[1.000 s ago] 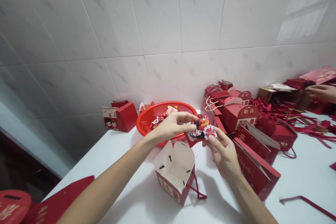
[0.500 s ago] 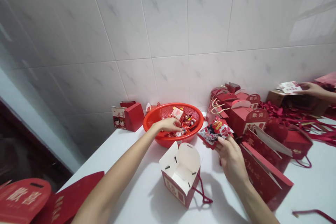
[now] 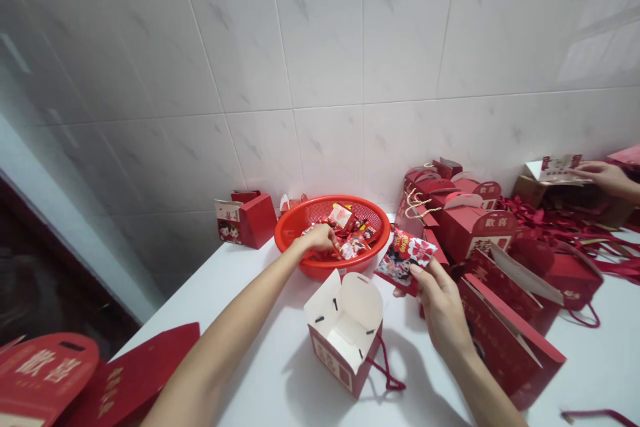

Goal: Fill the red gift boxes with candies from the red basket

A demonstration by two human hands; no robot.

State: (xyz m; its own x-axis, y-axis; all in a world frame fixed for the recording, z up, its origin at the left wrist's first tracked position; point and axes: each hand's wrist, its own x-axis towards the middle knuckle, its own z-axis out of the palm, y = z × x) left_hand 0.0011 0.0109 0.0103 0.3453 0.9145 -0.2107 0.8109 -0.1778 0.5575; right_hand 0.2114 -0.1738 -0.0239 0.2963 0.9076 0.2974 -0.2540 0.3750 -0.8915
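My left hand reaches into a red plastic basket of wrapped candies. Its fingers are curled together among the wrappers, and what they grip is hidden. Between the thumb and fingers of my right hand is a red printed candy packet, raised right of the basket. Below and between both hands stands an open red gift box with a white inside, its flaps up and a dark red cord at its side.
Several red gift boxes crowd the right side, some folded flat. One box stands left of the basket by the tiled wall. Red cartons lie at lower left. At far right another person's hand touches a white-and-red card near red ribbons.
My left hand has shifted a little left and down within the basket, its fingers more curled. My right hand still holds the packet, tilted slightly differently. The other person's card has tipped up.
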